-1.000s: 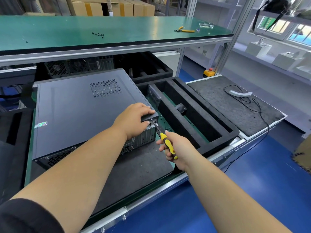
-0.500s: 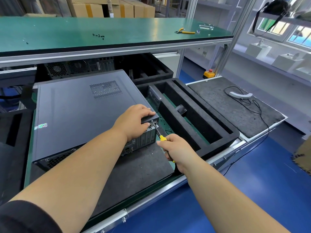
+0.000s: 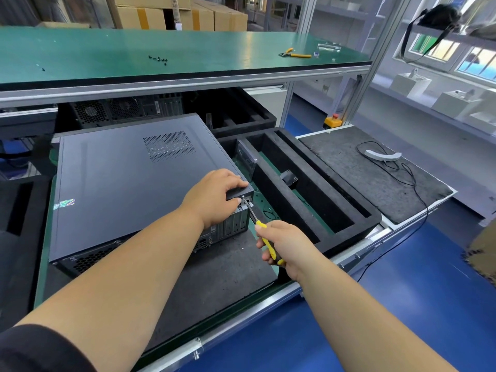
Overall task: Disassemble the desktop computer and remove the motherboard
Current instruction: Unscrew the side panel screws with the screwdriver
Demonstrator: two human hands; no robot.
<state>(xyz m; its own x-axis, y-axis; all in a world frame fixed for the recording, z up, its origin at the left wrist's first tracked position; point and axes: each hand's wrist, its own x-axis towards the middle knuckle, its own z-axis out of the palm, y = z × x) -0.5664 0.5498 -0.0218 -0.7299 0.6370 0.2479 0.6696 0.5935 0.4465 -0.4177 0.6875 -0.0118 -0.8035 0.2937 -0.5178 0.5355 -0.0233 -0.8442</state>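
A dark grey desktop computer case (image 3: pixel 120 189) lies on its side on a black foam mat, its rear panel facing me. My left hand (image 3: pixel 214 197) grips the near right corner of the case, fingers curled over the top edge and thumb on the rear. My right hand (image 3: pixel 281 242) holds a screwdriver (image 3: pixel 259 226) with a yellow-and-black handle. Its metal tip meets a screw at the top right of the rear panel, just under my left thumb. The motherboard is hidden inside the closed case.
A black foam tray (image 3: pixel 308 183) with long slots lies right of the case, holding a small black part. Further right a grey mat (image 3: pixel 375 170) carries a white handle and a cable. The green upper shelf (image 3: pixel 161 49) holds loose screws and yellow pliers (image 3: pixel 295 53).
My right hand has shifted along the screwdriver handle and turned slightly, so more yellow shows below the fingers again. The left hand and the case have stayed put.
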